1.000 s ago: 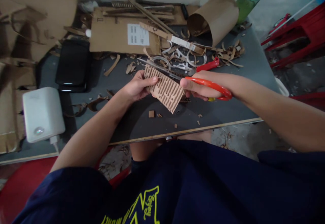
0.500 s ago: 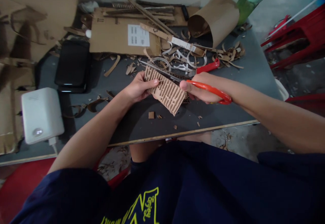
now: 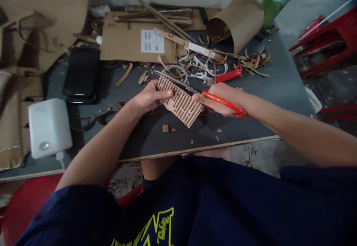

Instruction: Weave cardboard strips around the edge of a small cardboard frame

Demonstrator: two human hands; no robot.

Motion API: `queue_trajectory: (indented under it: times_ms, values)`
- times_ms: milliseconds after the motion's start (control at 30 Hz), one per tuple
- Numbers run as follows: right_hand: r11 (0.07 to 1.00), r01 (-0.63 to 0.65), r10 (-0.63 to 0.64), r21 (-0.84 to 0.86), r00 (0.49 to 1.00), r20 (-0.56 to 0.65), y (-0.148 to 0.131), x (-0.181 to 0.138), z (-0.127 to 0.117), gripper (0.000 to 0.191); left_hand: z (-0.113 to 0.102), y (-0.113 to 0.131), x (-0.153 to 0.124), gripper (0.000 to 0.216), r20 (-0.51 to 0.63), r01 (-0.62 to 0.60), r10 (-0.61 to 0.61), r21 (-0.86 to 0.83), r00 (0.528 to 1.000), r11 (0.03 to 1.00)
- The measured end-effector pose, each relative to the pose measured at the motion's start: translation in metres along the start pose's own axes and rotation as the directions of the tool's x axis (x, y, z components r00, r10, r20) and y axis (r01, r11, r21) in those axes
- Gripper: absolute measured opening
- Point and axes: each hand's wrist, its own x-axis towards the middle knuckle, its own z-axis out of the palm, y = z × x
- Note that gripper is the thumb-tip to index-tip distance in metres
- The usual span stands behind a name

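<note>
My left hand [image 3: 152, 96] pinches the left end of a piece of corrugated cardboard [image 3: 182, 106], its thumb pressed on the ridged face. The piece is tilted, its ridges facing up toward me. My right hand [image 3: 219, 99] is wrapped round the orange handle of a pair of scissors [image 3: 225, 103]. The metal blades lie along the far long edge of the cardboard, tips pointing up and left past my left hand. Whether the blades bite into the edge I cannot tell. Fingers under the cardboard are hidden.
Behind my hands lie white paper rings [image 3: 178, 73], a red-handled tool [image 3: 228, 75], a labelled cardboard sheet [image 3: 122, 43] and a cardboard tube [image 3: 248, 23]. A black case [image 3: 82, 73] and a white power bank [image 3: 50, 127] are on the left. Scraps litter the dark table [image 3: 150, 142].
My right hand and the scissors have shifted slightly left along the cardboard's far edge. My left hand keeps its hold, with the cardboard moved a little left. The view has shifted slightly.
</note>
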Motion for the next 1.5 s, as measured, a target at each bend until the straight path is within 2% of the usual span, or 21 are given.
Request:
queue_trajectory:
  times_ms: [267,400,600,667,767,800,867,933,967,1000,1033,1100,1133,1200,1233,1267,1300,1400,1467,1500]
  values:
    - [0.993,0.096,-0.104,-0.071,0.989,-0.106,0.003,0.007,0.007,0.079,-0.001,0.007,-0.002,0.056,0.015,-0.048,0.045,0.211,0.999,0.976]
    - [0.996,0.075,-0.072,0.043,0.995,-0.075,0.008,0.006,0.011,0.079,0.003,0.012,-0.001,0.057,0.007,-0.048,0.048,0.221,0.999,0.974]
    - [0.987,0.051,-0.022,0.153,0.983,-0.183,0.015,0.008,0.014,0.080,0.015,0.019,-0.003,0.059,0.033,0.001,-0.007,0.193,0.999,0.981]
    - [0.979,0.070,-0.033,0.190,0.982,-0.188,0.018,0.005,0.009,0.081,0.014,0.019,-0.004,0.061,-0.012,-0.006,0.009,0.237,1.000,0.971]
    - [0.941,0.130,-0.046,0.312,0.963,-0.264,0.030,-0.006,-0.004,0.080,0.003,0.021,-0.001,0.063,-0.191,-0.020,0.065,0.231,0.979,0.973]
    - [0.928,0.121,-0.015,0.353,0.957,-0.290,0.036,-0.009,-0.008,0.080,-0.003,0.022,0.001,0.063,-0.274,-0.027,0.081,0.196,0.958,0.980]
    - [0.945,0.020,0.092,0.327,0.942,-0.322,0.053,-0.014,-0.016,0.080,-0.017,0.024,0.007,0.064,-0.468,-0.060,0.119,0.139,0.875,0.989]
    - [0.984,-0.160,0.177,0.076,0.920,-0.349,0.072,-0.014,-0.020,0.081,-0.032,0.024,0.014,0.067,-0.665,-0.087,0.183,0.175,0.724,0.981]
    - [0.958,-0.265,0.208,-0.109,0.905,-0.371,0.081,-0.013,-0.019,0.081,-0.039,0.023,0.017,0.068,-0.730,-0.084,0.213,0.210,0.649,0.974]
    - [0.916,-0.328,0.220,-0.231,0.893,-0.393,0.091,-0.012,-0.017,0.080,-0.045,0.022,0.019,0.071,-0.777,-0.103,0.247,0.230,0.579,0.968]
    - [0.877,-0.386,0.261,-0.287,0.884,-0.389,0.100,-0.011,-0.014,0.078,-0.050,0.020,0.020,0.074,-0.799,-0.127,0.282,0.255,0.531,0.959]
    - [0.838,-0.422,0.306,-0.347,0.889,-0.340,0.116,-0.009,-0.007,0.073,-0.056,0.016,0.017,0.080,-0.764,-0.103,0.414,0.421,0.496,0.901]
    - [0.828,-0.433,0.324,-0.356,0.888,-0.327,0.124,-0.008,-0.003,0.070,-0.057,0.015,0.014,0.084,-0.710,-0.031,0.503,0.564,0.493,0.825]
    - [0.815,-0.455,0.347,-0.359,0.879,-0.326,0.137,-0.009,0.002,0.065,-0.053,0.014,0.008,0.092,-0.540,0.155,0.669,0.823,0.510,0.546]
    - [0.811,-0.462,0.350,-0.358,0.875,-0.335,0.144,-0.011,0.003,0.062,-0.048,0.015,0.005,0.093,-0.451,0.214,0.708,0.890,0.544,0.403]
    - [0.810,-0.462,0.343,-0.361,0.873,-0.347,0.149,-0.012,0.003,0.059,-0.043,0.016,0.004,0.092,-0.372,0.227,0.728,0.928,0.576,0.295]
    - [0.814,-0.454,0.327,-0.362,0.874,-0.359,0.154,-0.015,0.002,0.056,-0.036,0.017,0.003,0.085,-0.296,0.207,0.720,0.955,0.627,0.213]
    - [0.831,-0.407,0.272,-0.378,0.891,-0.362,0.157,-0.022,-0.005,0.042,-0.013,0.018,0.004,0.054,-0.080,0.053,0.567,0.997,0.820,0.064]
    - [0.835,-0.421,0.269,-0.353,0.874,-0.406,0.145,-0.026,-0.009,0.032,0.000,0.017,0.005,0.042,0.013,-0.042,0.478,0.998,0.878,0.051]
    - [0.833,-0.460,0.291,-0.307,0.837,-0.463,0.134,-0.025,-0.009,0.027,0.004,0.016,0.005,0.040,0.037,-0.071,0.458,0.996,0.888,0.058]
